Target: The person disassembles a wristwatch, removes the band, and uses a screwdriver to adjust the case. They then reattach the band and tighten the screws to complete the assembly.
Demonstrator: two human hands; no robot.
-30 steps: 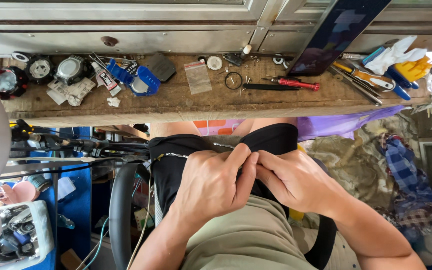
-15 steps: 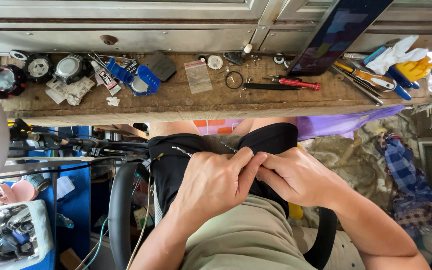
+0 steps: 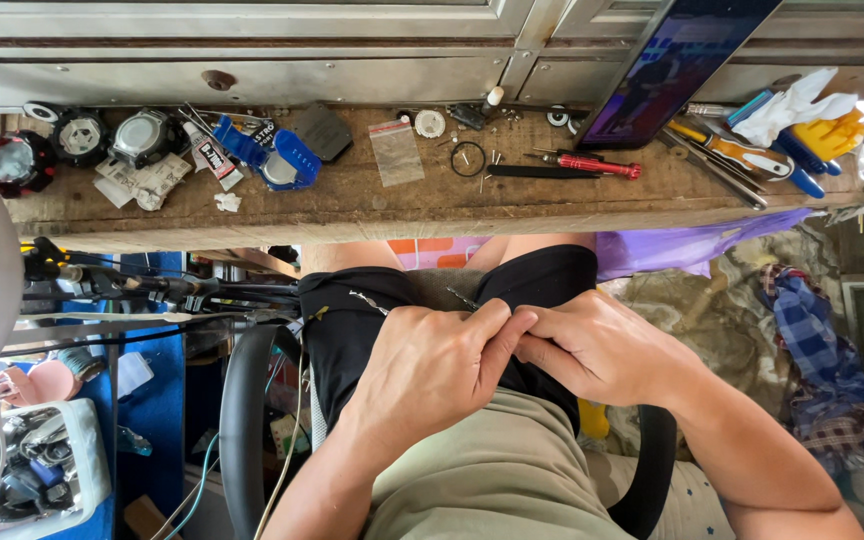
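Left hand (image 3: pixel 432 365) and right hand (image 3: pixel 597 350) touching over lap, both pinched closed on small metal part (image 3: pixel 462 298); bench (image 3: pixel 372 205) above.

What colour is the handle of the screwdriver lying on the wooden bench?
Red; the screwdriver shows best in the head view, on the bench.

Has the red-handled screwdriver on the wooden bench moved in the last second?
No. The red-handled screwdriver lies in the same spot on the wooden bench, just right of the small black ring, as before.
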